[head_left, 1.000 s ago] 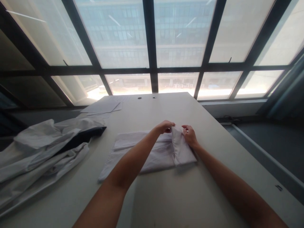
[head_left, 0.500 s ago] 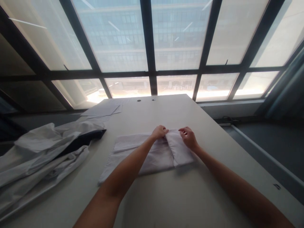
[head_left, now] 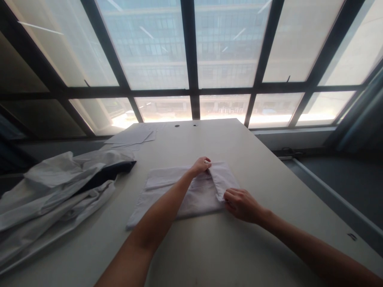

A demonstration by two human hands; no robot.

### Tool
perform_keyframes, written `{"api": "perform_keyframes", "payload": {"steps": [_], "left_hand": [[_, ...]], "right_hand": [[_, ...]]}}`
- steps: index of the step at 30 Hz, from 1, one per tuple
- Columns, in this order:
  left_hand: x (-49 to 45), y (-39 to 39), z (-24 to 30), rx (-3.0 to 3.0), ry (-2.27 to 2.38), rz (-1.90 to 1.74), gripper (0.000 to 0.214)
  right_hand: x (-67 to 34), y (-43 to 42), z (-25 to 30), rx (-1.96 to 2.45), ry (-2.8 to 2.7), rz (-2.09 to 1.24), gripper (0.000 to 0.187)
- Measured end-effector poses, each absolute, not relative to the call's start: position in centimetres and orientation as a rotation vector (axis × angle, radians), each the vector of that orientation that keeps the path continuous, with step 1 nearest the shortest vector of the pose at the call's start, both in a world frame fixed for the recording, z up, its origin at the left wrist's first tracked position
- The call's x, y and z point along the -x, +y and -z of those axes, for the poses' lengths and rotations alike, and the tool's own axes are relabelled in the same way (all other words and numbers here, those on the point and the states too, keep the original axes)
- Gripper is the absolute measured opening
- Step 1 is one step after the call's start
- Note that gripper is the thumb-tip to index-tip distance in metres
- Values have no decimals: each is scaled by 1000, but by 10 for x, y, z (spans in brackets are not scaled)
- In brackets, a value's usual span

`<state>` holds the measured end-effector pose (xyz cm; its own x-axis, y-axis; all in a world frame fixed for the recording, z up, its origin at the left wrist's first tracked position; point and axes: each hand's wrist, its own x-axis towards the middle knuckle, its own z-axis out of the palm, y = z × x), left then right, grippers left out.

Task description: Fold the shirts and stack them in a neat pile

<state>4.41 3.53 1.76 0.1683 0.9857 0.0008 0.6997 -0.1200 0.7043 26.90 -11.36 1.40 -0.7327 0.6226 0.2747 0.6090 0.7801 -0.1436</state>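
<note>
A white cloth (head_left: pixel 194 203) lies spread on the table, its right end folded over as a flap toward the left. My left hand (head_left: pixel 202 165) pinches the flap's far corner. The near corner of the same flap is in the closed fingers of my right hand (head_left: pixel 241 203), by the cloth's near right edge. What kind of garment or linen the cloth is, I cannot tell. My left forearm covers part of its middle.
The white table (head_left: pixel 191 259) runs toward the windows (head_left: pixel 161 48). To the left is a heap of pale fabric (head_left: pixel 60 191) with a dark piece (head_left: pixel 104 175). Paper sheets (head_left: pixel 131 136) lie at the far left. A small dark object (head_left: pixel 352 236) sits near the right edge.
My right hand has moved from the flap's far right side toward me and closed on its near corner. My left hand keeps hold of the far corner.
</note>
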Motion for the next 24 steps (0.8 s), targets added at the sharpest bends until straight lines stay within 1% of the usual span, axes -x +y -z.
{"api": "perform_keyframes", "payload": {"steps": [4,7,9,10,12,14,16,18,20,24], "left_hand": [[-45,38,-14,-1946,1655,-636,26],[-44,41,-14,-2006,1711,-602,21],[-46,38,-16,-2047,1756,-599,24],[-49,34,-18,-2062,1783,-611,28],[-60,23,-20,-2134,1820,-664,35],[-79,7,-17,-2306,1781,-704,39],[-99,-9,-10,-2533,1642,-642,42],[-115,-21,3,-2639,1586,-500,53],[-123,-28,16,-2657,1603,-405,62],[-117,-28,34,-2687,1604,-415,62]], "right_hand": [[-250,-116,-9,975,-2642,-29,10],[-243,-121,-2,922,-2708,-94,10],[-243,-123,0,886,-2692,-229,10],[-246,-123,-1,873,-2641,-332,13],[-254,-119,-6,877,-2428,-535,21],[-265,-105,-12,942,-2100,-620,27],[-276,-83,-16,1043,-1785,-572,28],[-283,-55,-15,1146,-1632,-498,30],[-282,-30,-8,1249,-1625,-425,35],[-257,-1,14,1349,-1782,-413,44]]}}
